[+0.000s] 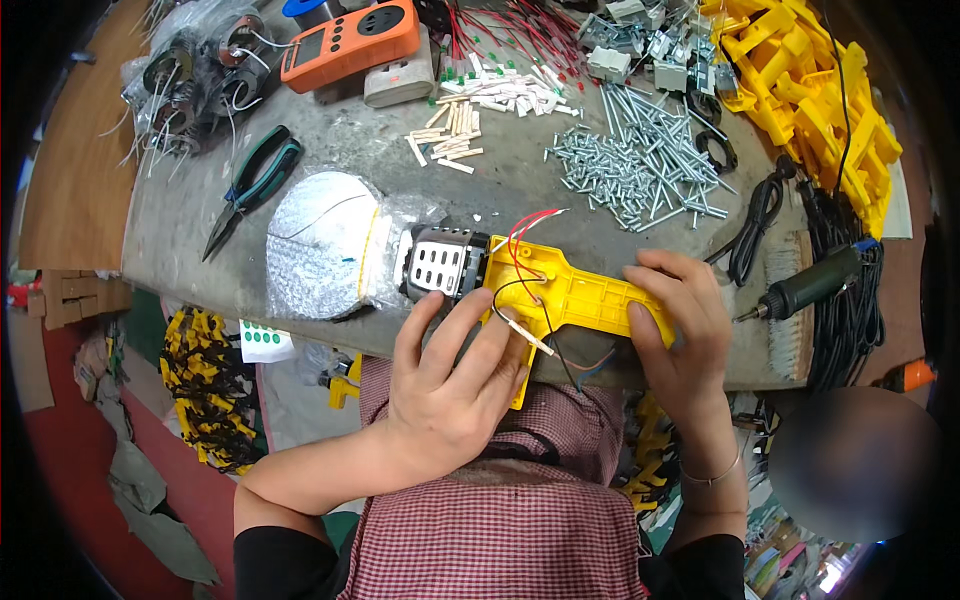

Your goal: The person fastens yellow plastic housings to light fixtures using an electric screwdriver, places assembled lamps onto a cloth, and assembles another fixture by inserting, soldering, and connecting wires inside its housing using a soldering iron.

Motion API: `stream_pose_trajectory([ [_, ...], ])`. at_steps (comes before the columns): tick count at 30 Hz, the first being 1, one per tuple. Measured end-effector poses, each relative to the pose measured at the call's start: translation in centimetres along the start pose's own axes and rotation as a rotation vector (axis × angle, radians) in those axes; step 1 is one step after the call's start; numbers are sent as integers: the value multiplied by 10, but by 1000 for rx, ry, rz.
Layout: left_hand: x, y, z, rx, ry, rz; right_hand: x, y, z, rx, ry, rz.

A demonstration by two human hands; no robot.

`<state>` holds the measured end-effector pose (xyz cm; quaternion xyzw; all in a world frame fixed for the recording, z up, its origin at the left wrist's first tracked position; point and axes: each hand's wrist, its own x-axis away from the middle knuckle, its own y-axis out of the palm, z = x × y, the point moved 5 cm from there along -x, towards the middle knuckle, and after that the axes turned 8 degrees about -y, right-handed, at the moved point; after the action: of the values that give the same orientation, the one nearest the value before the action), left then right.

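Observation:
A yellow plastic tool housing half lies with its ribbed inside up at the bench's front edge. Red, black and white wires come out of it, and a white sleeve sits on one of them. At its left end is a silvery slotted motor cover, next to a round bubble-wrapped piece. My left hand grips the housing's left part, fingers bent near the cover and wires; its thumb is hidden. My right hand holds the handle's end between thumb and fingers.
Beyond lie loose screws, white sleeves, red wires and an orange meter. Pliers rest at left. A dark screwdriver, brush and yellow parts are at right.

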<state>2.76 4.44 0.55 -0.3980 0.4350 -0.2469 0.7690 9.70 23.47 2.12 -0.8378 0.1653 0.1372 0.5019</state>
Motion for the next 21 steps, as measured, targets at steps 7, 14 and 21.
stream_pose_trajectory([
  [7,1,-3,4,-3,-100,-36,0,3,3,-11,-30,-7],
  [14,-4,-64,-27,128,-99,-6,-3,3,8,-37,-39,21],
  [21,11,-132,-186,-507,-674,195,-10,2,5,-79,-91,2],
])
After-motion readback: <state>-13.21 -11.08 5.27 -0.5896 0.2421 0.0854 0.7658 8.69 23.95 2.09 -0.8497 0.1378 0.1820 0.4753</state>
